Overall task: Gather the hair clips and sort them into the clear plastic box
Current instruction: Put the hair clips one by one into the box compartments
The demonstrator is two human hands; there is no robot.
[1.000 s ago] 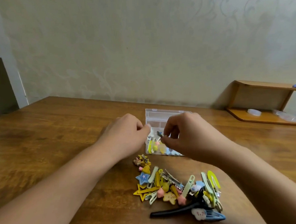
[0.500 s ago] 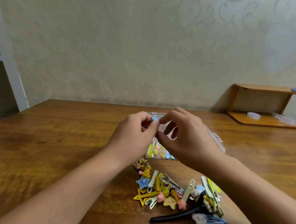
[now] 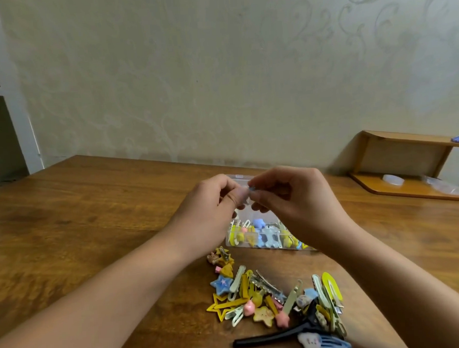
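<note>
I pinch a small blue clip (image 3: 251, 189) between my left hand (image 3: 211, 209) and right hand (image 3: 294, 205) above the clear plastic box (image 3: 255, 239). Best practice, I judge: settle it into its matching compartment before returning to the loose pile (image 3: 277, 301).

Wooden table (image 3: 92, 221), clear box (image 3: 256, 243), clip pile (image 3: 277, 301)
</note>
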